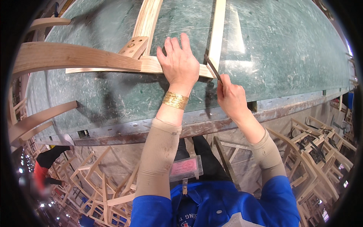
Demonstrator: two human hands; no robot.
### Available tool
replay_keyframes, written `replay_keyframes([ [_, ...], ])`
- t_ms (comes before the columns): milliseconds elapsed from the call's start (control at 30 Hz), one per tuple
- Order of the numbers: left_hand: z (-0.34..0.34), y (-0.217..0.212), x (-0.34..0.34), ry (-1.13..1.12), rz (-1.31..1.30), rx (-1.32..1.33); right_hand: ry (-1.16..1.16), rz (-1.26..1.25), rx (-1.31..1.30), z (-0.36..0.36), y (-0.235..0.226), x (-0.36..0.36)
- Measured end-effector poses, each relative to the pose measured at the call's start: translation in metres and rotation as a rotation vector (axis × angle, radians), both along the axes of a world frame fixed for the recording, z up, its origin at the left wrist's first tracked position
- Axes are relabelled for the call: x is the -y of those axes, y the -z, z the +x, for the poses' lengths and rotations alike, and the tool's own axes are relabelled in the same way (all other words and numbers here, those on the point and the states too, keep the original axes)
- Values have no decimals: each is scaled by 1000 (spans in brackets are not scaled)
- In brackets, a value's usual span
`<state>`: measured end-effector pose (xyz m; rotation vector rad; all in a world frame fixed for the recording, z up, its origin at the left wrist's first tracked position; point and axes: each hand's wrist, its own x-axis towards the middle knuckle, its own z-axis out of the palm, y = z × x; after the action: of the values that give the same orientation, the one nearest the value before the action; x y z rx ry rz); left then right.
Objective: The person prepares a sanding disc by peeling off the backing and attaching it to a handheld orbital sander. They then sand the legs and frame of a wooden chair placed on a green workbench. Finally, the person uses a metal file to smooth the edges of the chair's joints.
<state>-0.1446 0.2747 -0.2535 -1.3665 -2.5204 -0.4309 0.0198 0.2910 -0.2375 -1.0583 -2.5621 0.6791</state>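
My left hand [179, 62] lies flat on the cross rail of a pale wooden chair frame [152, 64], its fingers stretched and apart. In my right hand [231, 95] is a narrow, dark, flat tool [212, 67] that looks like a file, its exact kind unclear. It slants across the corner where the rail meets a long straight leg [217, 34], its far end at the inner side of that leg. A second leg [147, 22] joins the rail left of my left hand, with a drilled corner block [134, 46] beside it.
The frame rests on a scuffed green tabletop [124, 94] with a metal-trimmed front edge [204, 122]. Curved wooden pieces [72, 55] reach in from the left. Stacked chair frames [314, 147] stand on the floor at right, more [102, 181] at lower left. Another person [43, 166] is at far left.
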Motion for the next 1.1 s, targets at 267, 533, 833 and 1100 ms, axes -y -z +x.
replay_keyframes([
  [267,0,0,0,0,0,7,-19,16,27,0,0,1],
  [533,-1,0,1,6,22,-5,-25,26,70,-2,0,-1],
  [833,0,0,1,5,8,10,-33,48,99,-4,-5,0],
  [1100,-2,-1,0,5,7,-5,-42,39,101,-3,0,1],
])
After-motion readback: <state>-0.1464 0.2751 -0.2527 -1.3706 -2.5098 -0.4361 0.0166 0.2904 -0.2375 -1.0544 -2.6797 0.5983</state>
